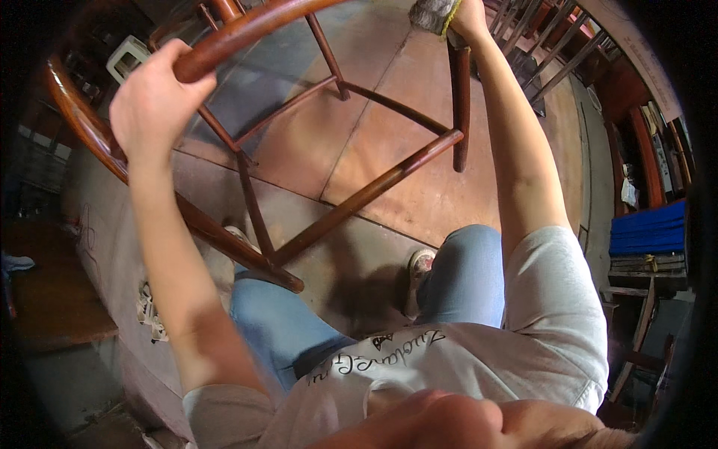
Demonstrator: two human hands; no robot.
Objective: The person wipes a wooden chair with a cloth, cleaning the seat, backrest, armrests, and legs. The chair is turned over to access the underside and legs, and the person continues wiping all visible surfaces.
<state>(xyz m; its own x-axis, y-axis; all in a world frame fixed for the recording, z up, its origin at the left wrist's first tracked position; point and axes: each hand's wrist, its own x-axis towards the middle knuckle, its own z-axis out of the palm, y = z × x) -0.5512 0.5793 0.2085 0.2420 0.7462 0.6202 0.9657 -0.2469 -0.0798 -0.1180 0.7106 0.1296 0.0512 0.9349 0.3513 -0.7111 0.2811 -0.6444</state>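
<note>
A glossy reddish-brown wooden chair frame (pixel 364 205) is tilted before me, its legs and stretchers showing and its upper part cut off by the picture's top edge. My left hand (pixel 154 101) is closed around the end of its curved rail (pixel 247 35). At the top right my right hand (pixel 470 21) grips a grey cloth (pixel 431 15) with a yellow edge. The cloth lies against the upper end of a chair leg (pixel 460 106); my fingers are partly out of view. Another leg (pixel 235 247) slants down over my jeans at the left thigh.
Brown sheets with seams cover the floor (pixel 404 185). A white plastic object (pixel 128 59) stands beyond my left hand. Wooden slats (pixel 538 50) rise at the upper right. A blue stack (pixel 648 236) sits at the right edge. Strappy footwear (pixel 150 314) lies left, near a dark wooden surface (pixel 61 286).
</note>
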